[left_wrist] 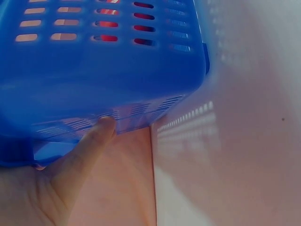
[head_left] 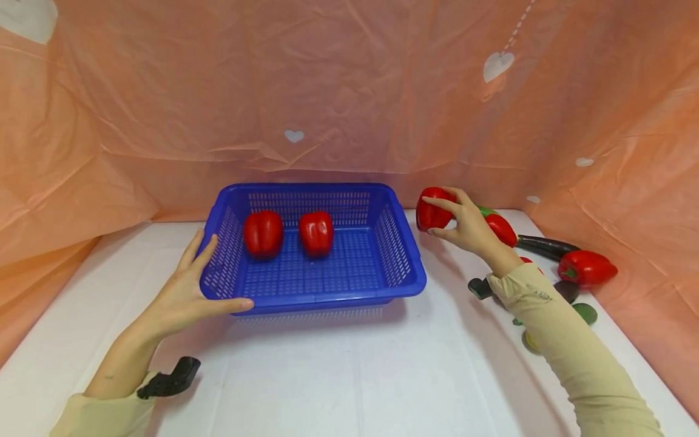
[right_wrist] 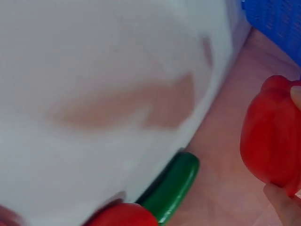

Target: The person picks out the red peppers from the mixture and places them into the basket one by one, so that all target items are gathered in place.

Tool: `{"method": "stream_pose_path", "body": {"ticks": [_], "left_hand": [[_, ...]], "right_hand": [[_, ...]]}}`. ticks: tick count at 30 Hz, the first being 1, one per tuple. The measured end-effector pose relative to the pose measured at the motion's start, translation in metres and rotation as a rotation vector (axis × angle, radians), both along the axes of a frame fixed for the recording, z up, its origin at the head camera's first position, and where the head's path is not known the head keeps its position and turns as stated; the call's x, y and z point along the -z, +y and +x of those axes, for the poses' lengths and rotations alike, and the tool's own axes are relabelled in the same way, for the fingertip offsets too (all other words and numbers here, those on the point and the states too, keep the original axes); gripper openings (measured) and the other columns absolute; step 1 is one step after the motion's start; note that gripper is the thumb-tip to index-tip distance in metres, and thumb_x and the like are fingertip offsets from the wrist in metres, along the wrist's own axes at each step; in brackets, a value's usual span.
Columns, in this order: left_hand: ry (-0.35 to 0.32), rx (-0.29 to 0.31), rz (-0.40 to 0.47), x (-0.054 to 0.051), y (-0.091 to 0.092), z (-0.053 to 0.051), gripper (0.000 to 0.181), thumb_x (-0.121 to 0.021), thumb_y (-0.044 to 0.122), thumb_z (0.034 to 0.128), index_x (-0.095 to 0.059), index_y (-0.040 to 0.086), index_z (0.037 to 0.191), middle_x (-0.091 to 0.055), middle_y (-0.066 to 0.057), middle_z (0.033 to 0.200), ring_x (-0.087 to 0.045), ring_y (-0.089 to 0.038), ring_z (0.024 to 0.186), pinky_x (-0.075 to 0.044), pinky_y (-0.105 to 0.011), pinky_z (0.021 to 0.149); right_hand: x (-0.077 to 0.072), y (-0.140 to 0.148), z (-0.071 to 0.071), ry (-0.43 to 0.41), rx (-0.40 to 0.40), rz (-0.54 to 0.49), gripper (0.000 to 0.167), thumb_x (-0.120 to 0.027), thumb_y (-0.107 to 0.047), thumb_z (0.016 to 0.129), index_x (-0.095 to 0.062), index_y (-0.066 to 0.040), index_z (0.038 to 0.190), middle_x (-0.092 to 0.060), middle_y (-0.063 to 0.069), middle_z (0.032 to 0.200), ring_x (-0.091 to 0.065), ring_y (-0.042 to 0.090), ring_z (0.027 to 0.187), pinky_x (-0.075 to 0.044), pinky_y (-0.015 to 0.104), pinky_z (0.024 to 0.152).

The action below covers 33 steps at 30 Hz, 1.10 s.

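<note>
Two peppers (head_left: 263, 235) are in the basket (head_left: 327, 299) beside the left hand (head_left: 188, 290), fingers spread; the right hand (head_left: 464, 222) grips a third pepper (head_left: 428, 213); more vegetables (head_left: 588, 269) remain right of its fingers.

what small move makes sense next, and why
I'd probably shift the held red pepper leftward over the blue basket: the right hand's grip has it just right of there, two other red peppers lie inside, and bare floor remains beside them.

White table (head_left: 327, 376), blue basket (head_left: 333, 298), vegetables (head_left: 588, 269)
</note>
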<state>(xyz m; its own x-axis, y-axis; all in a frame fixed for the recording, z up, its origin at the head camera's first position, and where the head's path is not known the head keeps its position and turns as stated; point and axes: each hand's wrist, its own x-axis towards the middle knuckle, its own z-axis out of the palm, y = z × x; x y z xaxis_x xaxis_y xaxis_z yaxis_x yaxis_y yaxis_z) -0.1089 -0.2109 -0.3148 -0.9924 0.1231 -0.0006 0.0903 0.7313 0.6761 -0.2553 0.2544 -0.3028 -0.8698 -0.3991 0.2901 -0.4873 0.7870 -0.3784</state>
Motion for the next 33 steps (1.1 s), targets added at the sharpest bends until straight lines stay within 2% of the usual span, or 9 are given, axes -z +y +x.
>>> {"method": "stream_pose_path", "body": {"ticks": [4, 12, 15, 18, 22, 24, 26, 30, 33], "left_hand": [[0.005, 0.0, -0.003, 0.0, 0.0, 0.0, 0.128, -0.083, 0.048, 0.068, 0.004, 0.012, 0.154, 0.02, -0.007, 0.16, -0.009, -0.057, 0.139, -0.022, -0.076, 0.099], [-0.001, 0.005, 0.001, 0.002, 0.0, -0.002, 0.127, -0.084, 0.046, 0.0681, 0.003, 0.011, 0.154, 0.02, -0.006, 0.16, -0.006, -0.055, 0.141, -0.022, -0.076, 0.1], [0.003, 0.004, 0.003, 0.002, 0.0, -0.002, 0.127, -0.084, 0.045, 0.0678, 0.003, 0.011, 0.154, 0.02, -0.006, 0.16, -0.006, -0.055, 0.141, -0.022, -0.076, 0.1], [0.002, 0.001, -0.004, 0.003, 0.0, -0.002, 0.127, -0.084, 0.046, 0.0678, 0.003, 0.011, 0.154, 0.02, -0.006, 0.16, -0.007, -0.055, 0.141, -0.023, -0.076, 0.1], [0.002, 0.0, -0.011, 0.002, 0.0, -0.002, 0.128, -0.084, 0.046, 0.0678, 0.003, 0.011, 0.154, 0.02, -0.006, 0.16, -0.009, -0.056, 0.14, -0.024, -0.076, 0.099], [0.002, 0.0, -0.011, 0.002, 0.0, -0.001, 0.127, -0.084, 0.046, 0.0679, 0.003, 0.01, 0.154, 0.019, -0.006, 0.16, -0.01, -0.056, 0.14, -0.024, -0.076, 0.099], [0.003, -0.001, -0.011, 0.002, 0.0, -0.001, 0.127, -0.084, 0.046, 0.0678, 0.003, 0.01, 0.154, 0.019, -0.007, 0.16, -0.01, -0.056, 0.14, -0.024, -0.076, 0.099], [0.001, -0.002, -0.008, 0.002, 0.0, 0.0, 0.128, -0.083, 0.047, 0.0678, 0.003, 0.011, 0.154, 0.018, -0.009, 0.16, -0.009, -0.056, 0.14, -0.024, -0.076, 0.099], [-0.002, -0.004, -0.005, 0.001, 0.0, 0.001, 0.128, -0.083, 0.047, 0.0679, 0.004, 0.011, 0.154, 0.019, -0.009, 0.16, -0.008, -0.056, 0.14, -0.023, -0.076, 0.099]], "right_hand": [[-0.008, -0.003, -0.001, 0.059, -0.019, 0.004, 0.065, -0.08, -0.006, 0.075, -0.055, -0.01, 0.134, -0.035, 0.029, 0.143, -0.038, 0.048, 0.129, -0.046, 0.063, 0.093], [-0.035, -0.014, -0.005, 0.12, -0.055, 0.038, 0.063, -0.081, -0.008, 0.074, -0.057, -0.01, 0.133, -0.037, 0.027, 0.141, -0.041, 0.047, 0.127, -0.047, 0.06, 0.093], [-0.042, -0.02, -0.007, 0.119, -0.064, 0.043, 0.064, -0.081, -0.008, 0.075, -0.057, -0.011, 0.134, -0.036, 0.026, 0.142, -0.042, 0.045, 0.126, -0.052, 0.057, 0.088], [-0.047, -0.025, -0.007, 0.093, -0.068, 0.04, 0.065, -0.079, -0.005, 0.076, -0.055, -0.012, 0.136, -0.034, 0.025, 0.144, -0.052, 0.043, 0.115, -0.055, 0.052, 0.082], [-0.051, -0.03, -0.008, 0.068, -0.077, 0.028, 0.066, -0.078, -0.003, 0.077, -0.054, -0.013, 0.138, -0.032, 0.023, 0.145, -0.064, 0.038, 0.092, -0.057, 0.049, 0.079], [-0.053, -0.033, -0.008, 0.067, -0.086, 0.023, 0.066, -0.078, -0.003, 0.077, -0.054, -0.013, 0.137, -0.032, 0.022, 0.146, -0.063, 0.038, 0.094, -0.057, 0.049, 0.08], [-0.054, -0.037, -0.008, 0.077, -0.1, 0.02, 0.065, -0.078, -0.003, 0.077, -0.055, -0.012, 0.137, -0.033, 0.023, 0.145, -0.058, 0.039, 0.107, -0.055, 0.051, 0.084], [-0.057, -0.046, -0.008, 0.099, -0.124, 0.028, 0.064, -0.08, -0.009, 0.076, -0.056, -0.012, 0.135, -0.035, 0.024, 0.144, -0.038, 0.043, 0.13, -0.048, 0.057, 0.094], [-0.06, -0.053, -0.008, 0.079, -0.129, 0.029, 0.064, -0.081, -0.012, 0.076, -0.056, -0.013, 0.135, -0.035, 0.024, 0.145, -0.036, 0.044, 0.132, -0.046, 0.059, 0.096]]}}
